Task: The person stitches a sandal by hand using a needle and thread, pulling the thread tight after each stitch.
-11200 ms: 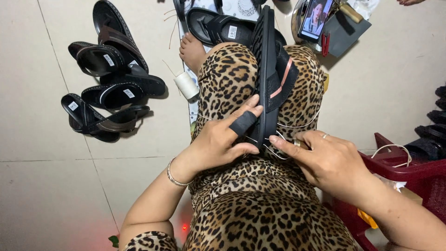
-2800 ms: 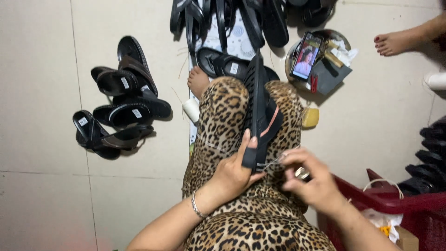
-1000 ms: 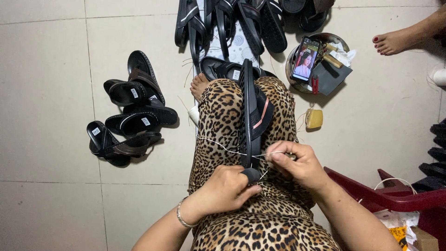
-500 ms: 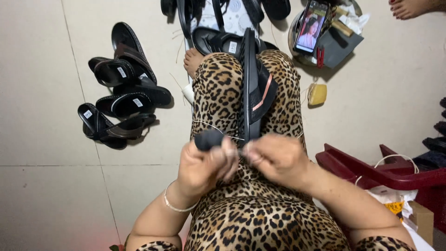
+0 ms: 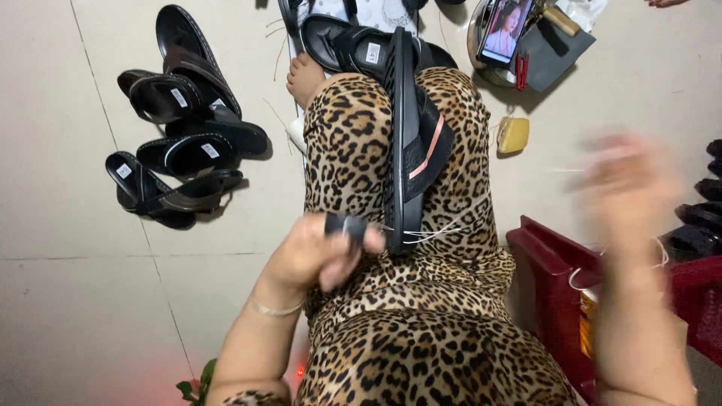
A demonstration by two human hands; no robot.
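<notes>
A red bin point(image 5: 549, 278) at the right holds something half hidden. The left hand point(image 5: 320, 252) grasps a dark tool point(image 5: 344, 224) beside the sandal point(image 5: 410, 143) standing edgewise on the lap. The right hand point(image 5: 628, 188) is blurred, its grip unreadable.

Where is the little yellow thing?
The yellow lump lies on the floor, right of the leopard-print knee, just below the phone.

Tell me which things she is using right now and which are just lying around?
In use: black sandal standing on edge on the lap; pale thread; left hand beside the sandal; right hand, blurred, raised.

Lying about: pile of sandals; phone; yellow block; red basket.
</notes>
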